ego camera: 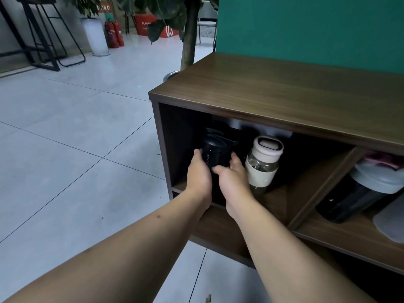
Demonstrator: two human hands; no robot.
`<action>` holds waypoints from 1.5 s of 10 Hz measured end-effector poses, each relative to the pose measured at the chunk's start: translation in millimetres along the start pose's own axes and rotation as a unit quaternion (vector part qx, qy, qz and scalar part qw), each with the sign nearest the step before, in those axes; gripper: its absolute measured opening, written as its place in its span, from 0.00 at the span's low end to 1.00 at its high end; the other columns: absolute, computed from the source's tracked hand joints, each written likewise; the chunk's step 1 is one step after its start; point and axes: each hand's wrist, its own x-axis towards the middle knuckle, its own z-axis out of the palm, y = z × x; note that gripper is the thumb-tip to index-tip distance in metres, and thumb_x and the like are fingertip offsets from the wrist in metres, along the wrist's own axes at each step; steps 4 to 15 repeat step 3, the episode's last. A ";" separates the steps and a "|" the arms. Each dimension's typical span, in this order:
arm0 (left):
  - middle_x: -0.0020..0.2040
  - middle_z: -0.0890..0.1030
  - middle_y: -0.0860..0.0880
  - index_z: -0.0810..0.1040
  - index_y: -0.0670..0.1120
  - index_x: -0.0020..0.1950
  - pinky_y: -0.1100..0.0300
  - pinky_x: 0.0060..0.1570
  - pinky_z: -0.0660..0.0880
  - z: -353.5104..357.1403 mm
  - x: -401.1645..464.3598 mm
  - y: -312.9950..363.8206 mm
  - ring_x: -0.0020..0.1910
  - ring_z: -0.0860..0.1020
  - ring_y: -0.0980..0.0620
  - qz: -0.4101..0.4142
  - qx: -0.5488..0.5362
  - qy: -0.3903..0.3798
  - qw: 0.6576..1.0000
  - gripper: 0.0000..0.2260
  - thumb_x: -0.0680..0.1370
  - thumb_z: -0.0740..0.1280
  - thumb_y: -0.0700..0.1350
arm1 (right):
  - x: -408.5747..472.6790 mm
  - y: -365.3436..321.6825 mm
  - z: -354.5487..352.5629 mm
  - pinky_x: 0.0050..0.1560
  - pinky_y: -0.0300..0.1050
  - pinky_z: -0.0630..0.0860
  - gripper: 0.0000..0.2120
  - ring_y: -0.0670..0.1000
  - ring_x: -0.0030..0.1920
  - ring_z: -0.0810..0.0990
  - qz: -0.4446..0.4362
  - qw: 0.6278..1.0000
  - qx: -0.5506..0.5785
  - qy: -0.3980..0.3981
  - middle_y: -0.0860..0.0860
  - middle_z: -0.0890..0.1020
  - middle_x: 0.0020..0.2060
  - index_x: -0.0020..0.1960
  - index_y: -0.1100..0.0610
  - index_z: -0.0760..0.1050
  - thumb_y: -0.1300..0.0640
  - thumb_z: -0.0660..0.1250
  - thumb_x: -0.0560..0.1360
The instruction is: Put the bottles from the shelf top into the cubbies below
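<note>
a: where's our black bottle [215, 157]?
b: centre of frame, in the left cubby [277, 200]. our left hand [200, 173] and right hand [232, 178] are wrapped round it, beside the clear bottle [262, 165].

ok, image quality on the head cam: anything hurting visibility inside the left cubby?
Head view: the left cubby is deep in shadow, so the black bottle between left hand and right hand blends into it; the clear bottle reads fine; wide-angle lens bends the shelf top edges.
</note>
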 end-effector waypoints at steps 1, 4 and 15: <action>0.37 0.88 0.61 0.82 0.58 0.48 0.50 0.67 0.74 -2.9 6.7 -3.0 0.55 0.83 0.52 0.011 0.004 -0.009 1.000 0.17 0.86 0.55 0.58 | -1.7 4.0 -0.4 0.58 0.40 0.71 0.39 0.41 0.53 0.78 -0.003 1.000 -0.005 -0.003 0.41 0.79 0.57 0.80 0.47 0.62 0.68 0.66 0.72; 0.66 0.82 0.49 0.77 0.52 0.72 0.46 0.70 0.73 -0.6 -13.6 -3.9 0.64 0.80 0.46 0.007 0.079 0.039 0.996 0.26 0.80 0.59 0.64 | -22.7 -4.4 -4.1 0.53 0.39 0.72 0.37 0.46 0.54 0.77 0.013 0.999 -0.033 0.000 0.49 0.77 0.67 0.81 0.49 0.59 0.63 0.66 0.75; 0.66 0.82 0.49 0.77 0.52 0.72 0.46 0.70 0.73 -0.6 -13.6 -3.9 0.64 0.80 0.46 0.007 0.079 0.039 0.996 0.26 0.80 0.59 0.64 | -22.7 -4.4 -4.1 0.53 0.39 0.72 0.37 0.46 0.54 0.77 0.013 0.999 -0.033 0.000 0.49 0.77 0.67 0.81 0.49 0.59 0.63 0.66 0.75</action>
